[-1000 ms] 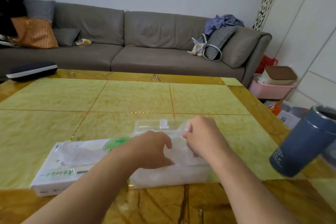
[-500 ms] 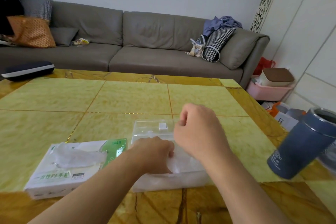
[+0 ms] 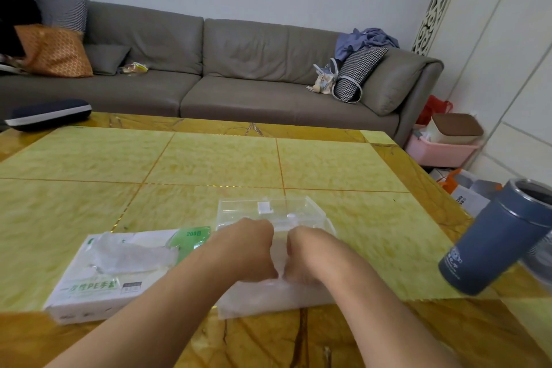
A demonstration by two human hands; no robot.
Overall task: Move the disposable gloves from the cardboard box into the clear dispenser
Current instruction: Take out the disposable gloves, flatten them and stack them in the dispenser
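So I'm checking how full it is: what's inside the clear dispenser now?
A cloudy stack of disposable gloves fills the clear dispenser. Left hand and right hand press into it, hiding the middle and their fingertips.

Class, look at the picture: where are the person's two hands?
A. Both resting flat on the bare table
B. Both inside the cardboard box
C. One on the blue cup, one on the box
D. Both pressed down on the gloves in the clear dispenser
D: the left hand and right hand sit side by side on the gloves in the dispenser, right of the box.
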